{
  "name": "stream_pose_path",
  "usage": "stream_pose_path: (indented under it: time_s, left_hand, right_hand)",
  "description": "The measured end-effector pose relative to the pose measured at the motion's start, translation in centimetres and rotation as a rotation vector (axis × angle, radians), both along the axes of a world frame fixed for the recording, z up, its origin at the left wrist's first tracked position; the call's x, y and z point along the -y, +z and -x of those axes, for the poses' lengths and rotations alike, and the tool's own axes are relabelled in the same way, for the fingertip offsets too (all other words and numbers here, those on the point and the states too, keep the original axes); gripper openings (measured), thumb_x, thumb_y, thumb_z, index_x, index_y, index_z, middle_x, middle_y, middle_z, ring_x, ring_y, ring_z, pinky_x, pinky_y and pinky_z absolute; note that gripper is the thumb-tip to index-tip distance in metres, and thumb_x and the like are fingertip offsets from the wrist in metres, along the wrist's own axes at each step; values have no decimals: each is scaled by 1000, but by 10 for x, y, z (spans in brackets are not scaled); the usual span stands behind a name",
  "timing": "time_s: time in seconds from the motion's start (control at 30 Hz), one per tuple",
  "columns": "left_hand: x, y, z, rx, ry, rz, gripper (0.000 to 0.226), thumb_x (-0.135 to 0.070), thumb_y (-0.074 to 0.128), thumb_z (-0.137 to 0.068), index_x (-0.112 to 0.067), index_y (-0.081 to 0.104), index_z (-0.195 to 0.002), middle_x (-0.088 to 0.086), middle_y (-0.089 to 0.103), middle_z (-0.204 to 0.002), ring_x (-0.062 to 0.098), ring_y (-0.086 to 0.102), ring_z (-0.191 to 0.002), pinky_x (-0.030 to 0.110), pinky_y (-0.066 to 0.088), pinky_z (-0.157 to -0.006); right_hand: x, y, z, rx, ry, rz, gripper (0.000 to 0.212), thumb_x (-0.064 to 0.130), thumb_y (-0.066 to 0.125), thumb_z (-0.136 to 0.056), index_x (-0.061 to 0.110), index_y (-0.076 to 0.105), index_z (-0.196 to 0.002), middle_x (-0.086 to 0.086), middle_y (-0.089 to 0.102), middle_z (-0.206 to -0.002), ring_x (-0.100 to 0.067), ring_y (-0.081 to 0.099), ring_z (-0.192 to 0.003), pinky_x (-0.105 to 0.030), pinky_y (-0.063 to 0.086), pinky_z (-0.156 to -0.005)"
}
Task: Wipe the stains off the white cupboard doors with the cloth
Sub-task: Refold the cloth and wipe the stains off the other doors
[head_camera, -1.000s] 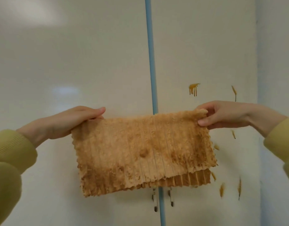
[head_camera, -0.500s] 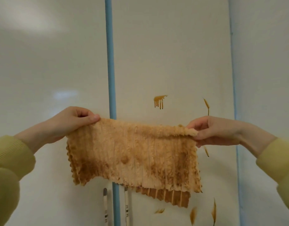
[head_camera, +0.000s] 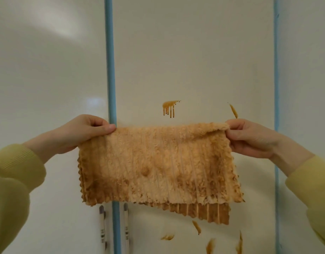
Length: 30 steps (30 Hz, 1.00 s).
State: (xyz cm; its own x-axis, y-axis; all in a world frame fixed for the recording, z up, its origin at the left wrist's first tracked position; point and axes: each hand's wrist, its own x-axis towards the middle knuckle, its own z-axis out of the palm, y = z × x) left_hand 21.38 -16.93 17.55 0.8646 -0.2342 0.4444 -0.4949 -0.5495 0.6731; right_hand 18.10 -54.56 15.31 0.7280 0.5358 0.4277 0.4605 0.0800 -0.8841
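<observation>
A tan, ribbed, fluffy cloth hangs stretched across the middle of the frame, folded over so that a back layer shows below its lower right edge. It is blotched with darker brown patches, mostly along the bottom and right side. The left hand pinches the cloth's upper left corner between thumb and curled fingers. The right hand grips the upper right corner the same way. Both wrists come out of yellow-green sleeves at the frame's lower edges.

Behind the cloth stand the white cupboard doors, divided by a vertical blue strip left of centre and a second blue strip near the right edge. Just above the cloth's top edge, on the middle door, sits a brown stain with drips running down. A thin brown streak lies just above the right hand. More brown smears are scattered below the cloth in the lower right of the frame. Two slim handles flank the left blue strip at the bottom, just under the cloth.
</observation>
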Motion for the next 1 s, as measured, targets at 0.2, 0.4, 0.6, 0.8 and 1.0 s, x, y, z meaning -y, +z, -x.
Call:
stream_pose_path:
  time_s: [0.2,0.4,0.6,0.8,1.0]
  left_hand:
    - [-5,5,2,-6,-6,-15,85,-79,71,-13,-17,73,-71,-2,69,-67,11,66,-60,20,51,-49]
    - [-8,19,3,38,-2,-20,86,-81,69,-11,-20,73,-72,-4,70,-68,8,67,-61,18,49,-49]
    - [0,23,-2,55,-67,-28,77,-80,70,-26,-17,72,-70,-6,66,-60,4,61,-54,15,45,-49]
    - [20,27,-5,7,-178,-23,52,-56,71,-58,-10,72,-83,-6,68,-65,3,64,-58,12,46,-49]
    - [31,30,-11,-50,-320,-130,25,-28,75,-69,-13,73,-90,7,70,-90,15,67,-80,19,53,-64]
  right_hand:
    - [3,4,-6,-3,-99,180,40,33,90,-44,11,74,-73,-5,66,-69,-12,63,-65,-20,53,-62]
    - [2,9,-9,32,-249,238,38,34,89,-45,12,74,-71,-4,65,-64,-10,61,-61,-17,51,-56]
    - [12,22,-11,43,-451,56,52,38,89,-41,12,72,-83,-3,66,-73,-11,62,-66,-19,52,-56]
    - [16,19,-19,-126,-559,-45,13,12,47,-92,11,59,-87,3,54,-65,-5,46,-48,-14,41,-40]
    - [39,20,-16,-192,-697,-88,13,11,45,-94,15,54,-85,4,43,-52,-2,35,-35,-11,28,-29]
